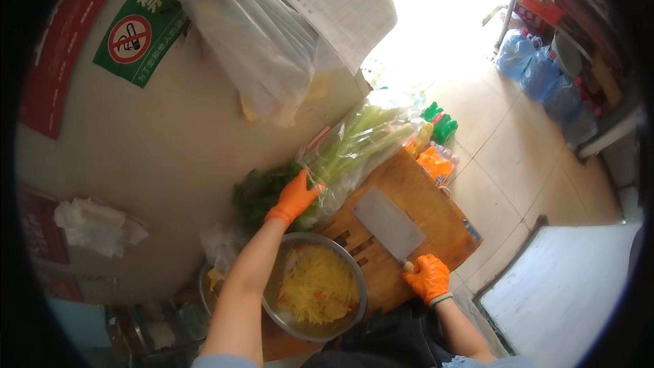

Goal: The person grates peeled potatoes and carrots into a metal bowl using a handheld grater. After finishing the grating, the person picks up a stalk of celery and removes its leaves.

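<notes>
My left hand (295,199), in an orange rubber glove, grips the clear plastic bag around a bunch of celery (347,148) near its dark green leaves (255,197). Gloved in orange too, my right hand (429,278) is closed on the handle of a cleaver (389,223), whose broad blade lies over the wooden cutting board (449,225). Beside the board, below my left hand, a steel bowl (361,286) holds yellow shreds (319,283) with some orange bits.
Along the wall (153,153) hang a large plastic bag (255,36) and paper sheets (342,5). Green-wrapped bottles (439,122) and an orange package (435,163) stand past the board. A white surface (562,286) lies at right. Blue water jugs (539,74) line the far side of the tiled floor (500,163).
</notes>
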